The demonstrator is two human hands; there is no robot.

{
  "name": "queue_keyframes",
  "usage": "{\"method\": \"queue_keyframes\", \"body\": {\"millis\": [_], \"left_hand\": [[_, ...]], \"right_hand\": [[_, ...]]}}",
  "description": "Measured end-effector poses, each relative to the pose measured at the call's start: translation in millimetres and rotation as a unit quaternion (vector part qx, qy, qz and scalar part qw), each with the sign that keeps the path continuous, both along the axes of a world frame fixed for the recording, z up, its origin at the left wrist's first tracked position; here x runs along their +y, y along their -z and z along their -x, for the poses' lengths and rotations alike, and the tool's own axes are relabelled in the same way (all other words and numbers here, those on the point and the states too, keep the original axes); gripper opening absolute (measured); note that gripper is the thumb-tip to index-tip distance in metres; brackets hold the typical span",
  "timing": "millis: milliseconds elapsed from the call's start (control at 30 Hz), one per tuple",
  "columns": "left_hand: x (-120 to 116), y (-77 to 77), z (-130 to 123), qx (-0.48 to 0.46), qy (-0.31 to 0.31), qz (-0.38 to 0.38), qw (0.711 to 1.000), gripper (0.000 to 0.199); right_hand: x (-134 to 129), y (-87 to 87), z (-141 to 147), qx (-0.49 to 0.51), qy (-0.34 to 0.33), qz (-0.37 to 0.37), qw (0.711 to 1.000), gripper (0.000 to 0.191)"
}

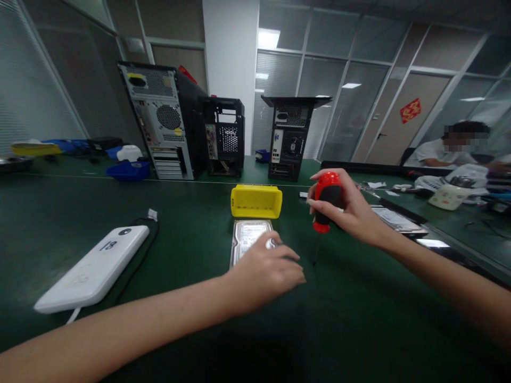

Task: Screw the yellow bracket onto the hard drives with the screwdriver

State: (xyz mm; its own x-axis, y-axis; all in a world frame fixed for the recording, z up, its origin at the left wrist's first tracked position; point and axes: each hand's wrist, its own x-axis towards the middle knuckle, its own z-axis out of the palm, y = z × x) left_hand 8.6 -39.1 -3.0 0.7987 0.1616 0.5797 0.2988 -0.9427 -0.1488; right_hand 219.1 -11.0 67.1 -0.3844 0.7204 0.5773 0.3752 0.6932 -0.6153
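My right hand (351, 207) is closed round the red and black handle of a screwdriver (328, 199). Its thin shaft points down, with the tip at or just above the green tabletop. To the left, a silver hard drive (248, 236) lies label up on the table. My left hand (267, 271) is over the drive's near right part and hides it; whether the palm touches the drive I cannot tell. Its fingers are loosely bent and apart, reaching toward the screwdriver, with nothing visible between them. A yellow bin (256, 203) stands right behind the drive.
A white power bank-like device (96, 268) marked 18 lies left with a black cable. Computer cases (170, 122) stand at the back beside a blue bin (128, 171). Another drive (399, 219) and a kettle-like pot (451, 192) are right. A person (443, 154) sits far right.
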Motion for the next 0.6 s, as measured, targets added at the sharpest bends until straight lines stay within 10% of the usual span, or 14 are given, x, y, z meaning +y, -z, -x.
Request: {"method": "queue_keyframes", "body": {"millis": [233,600], "left_hand": [[37.9,-8.0,22.5,-0.046,-0.027,0.332,0.942,0.017],[42.2,4.7,20.3,-0.018,-0.014,0.395,0.918,0.014]], "right_hand": [[2.7,-15.5,-1.0,0.013,0.093,-0.102,0.99,0.046],[6.3,-12.3,17.5,0.104,0.06,-0.125,0.985,0.041]]}}
